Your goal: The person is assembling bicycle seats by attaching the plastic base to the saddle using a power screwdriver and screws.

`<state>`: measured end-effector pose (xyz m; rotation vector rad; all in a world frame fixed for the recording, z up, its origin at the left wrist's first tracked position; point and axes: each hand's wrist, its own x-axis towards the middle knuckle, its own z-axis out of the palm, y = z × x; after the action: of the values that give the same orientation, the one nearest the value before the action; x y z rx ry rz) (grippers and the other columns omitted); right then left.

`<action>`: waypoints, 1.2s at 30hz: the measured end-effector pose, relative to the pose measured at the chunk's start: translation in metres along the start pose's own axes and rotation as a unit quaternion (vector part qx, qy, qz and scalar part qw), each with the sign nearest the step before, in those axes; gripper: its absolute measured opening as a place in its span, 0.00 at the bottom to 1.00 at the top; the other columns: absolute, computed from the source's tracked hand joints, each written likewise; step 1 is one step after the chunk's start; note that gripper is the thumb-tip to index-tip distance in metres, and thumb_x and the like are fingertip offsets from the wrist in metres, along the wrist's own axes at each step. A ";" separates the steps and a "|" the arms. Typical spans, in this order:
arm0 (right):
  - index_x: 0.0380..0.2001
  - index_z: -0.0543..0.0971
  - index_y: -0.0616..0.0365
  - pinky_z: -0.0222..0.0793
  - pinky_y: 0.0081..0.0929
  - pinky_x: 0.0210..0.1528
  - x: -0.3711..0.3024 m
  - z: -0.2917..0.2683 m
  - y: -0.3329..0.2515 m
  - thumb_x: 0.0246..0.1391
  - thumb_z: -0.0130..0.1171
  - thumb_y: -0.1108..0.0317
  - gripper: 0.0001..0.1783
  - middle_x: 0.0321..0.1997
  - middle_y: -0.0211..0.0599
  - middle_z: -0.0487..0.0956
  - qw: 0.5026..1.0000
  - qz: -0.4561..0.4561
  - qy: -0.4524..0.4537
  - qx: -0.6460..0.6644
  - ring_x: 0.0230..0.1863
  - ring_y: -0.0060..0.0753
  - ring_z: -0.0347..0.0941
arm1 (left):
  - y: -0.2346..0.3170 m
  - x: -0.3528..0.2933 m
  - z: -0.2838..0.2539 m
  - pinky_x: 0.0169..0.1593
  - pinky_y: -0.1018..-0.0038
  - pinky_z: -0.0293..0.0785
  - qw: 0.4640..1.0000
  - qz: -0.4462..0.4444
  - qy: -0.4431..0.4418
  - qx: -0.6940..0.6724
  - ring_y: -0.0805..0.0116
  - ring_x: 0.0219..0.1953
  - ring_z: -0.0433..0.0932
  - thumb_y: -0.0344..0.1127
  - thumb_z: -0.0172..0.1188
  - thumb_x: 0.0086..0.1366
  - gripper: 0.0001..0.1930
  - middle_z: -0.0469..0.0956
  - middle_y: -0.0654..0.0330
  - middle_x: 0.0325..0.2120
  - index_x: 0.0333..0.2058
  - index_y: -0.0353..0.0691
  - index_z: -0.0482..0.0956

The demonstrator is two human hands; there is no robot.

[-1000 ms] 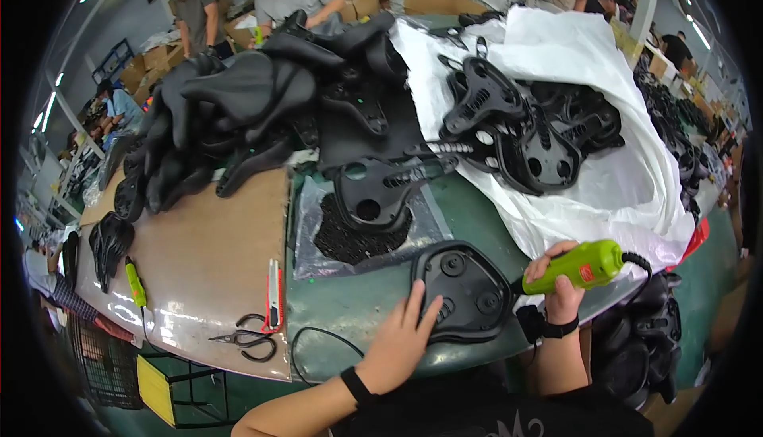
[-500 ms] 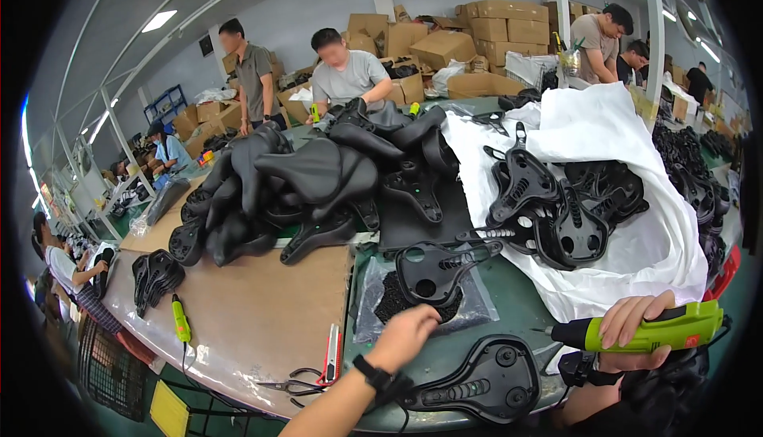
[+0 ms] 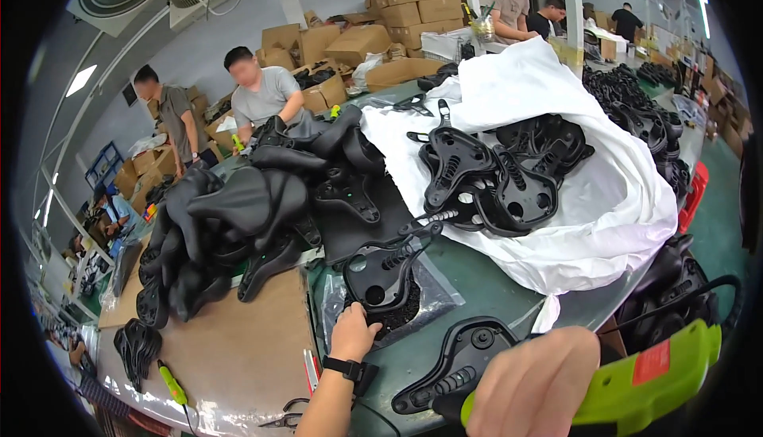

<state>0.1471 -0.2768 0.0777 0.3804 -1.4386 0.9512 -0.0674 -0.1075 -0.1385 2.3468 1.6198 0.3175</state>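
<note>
My left hand point(image 3: 354, 335), with a dark band at its wrist, reaches to a clear plastic bag point(image 3: 441, 282) of tiny black pieces point(image 3: 407, 316). Its fingers curl down by the edge of a black plastic saddle base point(image 3: 385, 282) lying over the bag; what they pinch, if anything, is hidden. My right hand point(image 3: 536, 385) is wrapped round a lime-green electric screwdriver point(image 3: 652, 381), close to the camera. Behind its tip lies another saddle base point(image 3: 477, 343), on the table's near side, partly covered by the hand and tool.
Black bicycle saddles point(image 3: 254, 203) are heaped at the left back. A white sack point(image 3: 517, 79) holds more saddle bases point(image 3: 520, 195). A second green screwdriver point(image 3: 172, 383), stacked black parts point(image 3: 137, 349) and scissor-like tool point(image 3: 286, 417) lie at the left. Co-workers stand across the table.
The view has swung right. My right hand has brought the screwdriver leftward and nearer, over the near saddle base. My left hand stays at the bag of tiny pieces.
</note>
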 end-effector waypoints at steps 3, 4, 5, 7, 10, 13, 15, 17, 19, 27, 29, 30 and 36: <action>0.46 0.74 0.78 0.61 0.32 0.17 0.000 0.000 0.002 0.64 0.46 0.68 0.19 0.20 0.43 0.74 0.992 0.043 -0.088 0.076 0.15 0.39 0.66 | -0.007 -0.001 0.009 0.43 0.61 0.71 0.999 0.012 0.036 -0.023 0.50 0.40 0.75 0.43 0.69 0.51 0.20 0.76 0.51 0.33 0.35 0.37 0.71; 0.46 0.74 0.78 0.61 0.32 0.17 0.001 0.001 0.002 0.64 0.46 0.68 0.19 0.20 0.43 0.74 0.993 0.044 -0.087 0.071 0.15 0.39 0.66 | -0.004 -0.002 0.008 0.43 0.61 0.71 0.999 0.024 0.041 0.007 0.51 0.40 0.75 0.43 0.68 0.50 0.19 0.76 0.52 0.33 0.33 0.37 0.73; 0.48 0.72 0.78 0.62 0.31 0.19 0.002 0.002 0.002 0.65 0.44 0.68 0.20 0.22 0.42 0.74 0.989 0.024 -0.133 0.061 0.16 0.38 0.67 | 0.000 -0.004 0.007 0.43 0.61 0.71 0.998 0.035 0.047 0.036 0.52 0.40 0.75 0.42 0.68 0.50 0.17 0.76 0.52 0.32 0.31 0.37 0.75; 0.51 0.70 0.79 0.62 0.29 0.21 0.003 0.000 0.004 0.66 0.40 0.68 0.22 0.25 0.41 0.73 0.979 -0.009 -0.201 0.040 0.20 0.35 0.68 | 0.002 -0.007 0.005 0.43 0.61 0.71 0.999 0.031 0.034 0.028 0.52 0.40 0.75 0.41 0.68 0.50 0.15 0.76 0.53 0.32 0.30 0.38 0.76; 0.49 0.71 0.81 0.62 0.29 0.21 0.000 0.003 0.008 0.66 0.40 0.68 0.21 0.24 0.41 0.73 0.981 -0.021 -0.190 0.040 0.19 0.35 0.68 | 0.002 -0.007 0.005 0.42 0.61 0.72 0.999 0.025 0.031 0.013 0.52 0.39 0.75 0.38 0.67 0.50 0.10 0.76 0.53 0.30 0.27 0.39 0.79; 0.47 0.72 0.82 0.62 0.29 0.20 0.001 0.004 0.004 0.66 0.41 0.69 0.21 0.23 0.41 0.72 0.982 -0.007 -0.182 0.040 0.19 0.35 0.67 | 0.000 -0.004 0.006 0.41 0.60 0.73 0.998 0.029 0.027 -0.052 0.51 0.36 0.77 0.33 0.64 0.52 0.05 0.77 0.52 0.27 0.25 0.38 0.79; 0.46 0.73 0.81 0.61 0.28 0.20 0.001 0.001 0.001 0.64 0.44 0.72 0.18 0.22 0.41 0.72 0.984 0.002 -0.179 0.028 0.18 0.35 0.67 | -0.001 -0.003 0.007 0.41 0.60 0.73 0.999 0.014 0.011 -0.048 0.51 0.37 0.77 0.34 0.64 0.52 0.06 0.77 0.52 0.28 0.26 0.39 0.79; 0.45 0.74 0.79 0.61 0.28 0.20 0.001 -0.004 0.003 0.63 0.46 0.74 0.16 0.22 0.40 0.72 0.984 -0.001 -0.173 0.036 0.18 0.34 0.66 | -0.004 -0.001 0.007 0.41 0.60 0.73 0.999 -0.003 -0.007 -0.045 0.51 0.38 0.77 0.35 0.65 0.51 0.07 0.78 0.52 0.29 0.27 0.39 0.79; 0.45 0.75 0.78 0.60 0.28 0.20 0.001 -0.004 0.001 0.62 0.48 0.75 0.14 0.22 0.40 0.71 0.986 -0.002 -0.160 0.034 0.18 0.34 0.66 | -0.002 0.002 0.007 0.40 0.61 0.73 0.999 0.025 0.001 -0.045 0.52 0.36 0.77 0.37 0.65 0.51 0.09 0.78 0.52 0.29 0.28 0.39 0.80; 0.41 0.78 0.74 0.61 0.24 0.20 0.002 -0.006 -0.001 0.58 0.50 0.79 0.11 0.24 0.41 0.72 0.989 -0.011 -0.144 0.017 0.18 0.32 0.66 | -0.001 0.010 0.001 0.40 0.60 0.74 0.999 0.009 -0.047 -0.023 0.52 0.36 0.78 0.36 0.64 0.52 0.08 0.79 0.52 0.29 0.27 0.39 0.80; 0.41 0.78 0.74 0.61 0.24 0.20 0.001 -0.008 0.002 0.58 0.50 0.80 0.11 0.24 0.41 0.72 0.990 -0.014 -0.139 0.017 0.18 0.31 0.66 | -0.006 0.014 0.009 0.40 0.60 0.74 0.998 0.004 -0.038 -0.053 0.52 0.35 0.79 0.35 0.62 0.52 0.07 0.80 0.51 0.29 0.27 0.39 0.80; 0.41 0.78 0.74 0.61 0.24 0.20 0.000 -0.006 0.002 0.57 0.50 0.80 0.11 0.24 0.41 0.72 0.989 -0.017 -0.143 0.020 0.18 0.31 0.66 | -0.005 0.013 0.009 0.40 0.60 0.74 0.998 0.006 -0.039 -0.052 0.52 0.35 0.79 0.35 0.62 0.52 0.07 0.80 0.51 0.29 0.27 0.39 0.80; 0.41 0.79 0.73 0.60 0.24 0.20 -0.002 -0.006 0.003 0.58 0.50 0.80 0.11 0.24 0.41 0.71 0.990 -0.025 -0.136 0.025 0.18 0.32 0.67 | -0.009 0.009 0.010 0.38 0.60 0.74 0.995 0.018 0.002 -0.099 0.50 0.33 0.78 0.32 0.61 0.52 0.05 0.79 0.50 0.28 0.27 0.38 0.79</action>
<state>0.1489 -0.2715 0.0742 0.5980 -1.6455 0.9223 -0.0689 -0.0975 -0.1508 2.2289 1.4766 0.4670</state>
